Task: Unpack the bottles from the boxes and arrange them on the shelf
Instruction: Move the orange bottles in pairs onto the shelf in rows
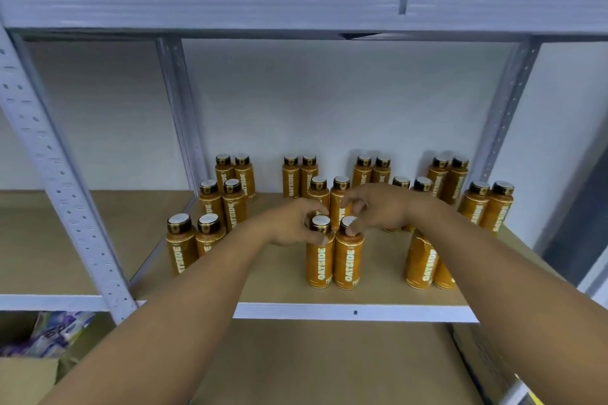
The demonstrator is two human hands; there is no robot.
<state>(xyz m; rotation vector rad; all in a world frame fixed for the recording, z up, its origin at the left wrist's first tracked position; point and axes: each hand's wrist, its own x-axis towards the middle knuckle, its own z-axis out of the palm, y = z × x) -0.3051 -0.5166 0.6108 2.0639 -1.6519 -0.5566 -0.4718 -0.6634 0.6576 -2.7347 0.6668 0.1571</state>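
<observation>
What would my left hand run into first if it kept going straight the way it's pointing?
The left hand grips the cap of a front bottle; going straight on, it would probably meet the right hand, holding the neighbouring bottle, first, though depth is unclear.

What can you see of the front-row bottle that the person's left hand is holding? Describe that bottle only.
The bottle is an orange-brown cylinder with white lettering, OATSIDE, running up its side, and a dark cap with a pale flat top. It stands upright on the brown shelf board, near the front edge, touching or nearly touching a matching bottle on its right. The left hand curls round its cap and neck.
</observation>
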